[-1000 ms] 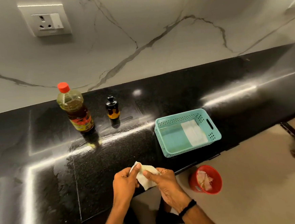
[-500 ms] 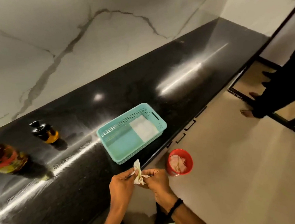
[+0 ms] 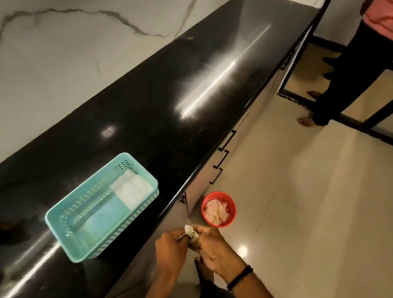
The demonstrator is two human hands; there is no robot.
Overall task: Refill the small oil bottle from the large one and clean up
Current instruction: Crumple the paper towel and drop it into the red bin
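While both hands pinched it, the crumpled tissue (image 3: 190, 232) sat bunched between left hand (image 3: 171, 249) and right hand (image 3: 211, 248), just off the tabletop (image 3: 164, 109) edge. Judged light, soft, probably oily; best gripped as a tight wad. Red bin (image 3: 218, 209) on the floor, just beyond the right hand, already held tissues. Teal basket (image 3: 62, 218) beyond the left hand. Glossy black stone, marble wall, pale floor tiles.
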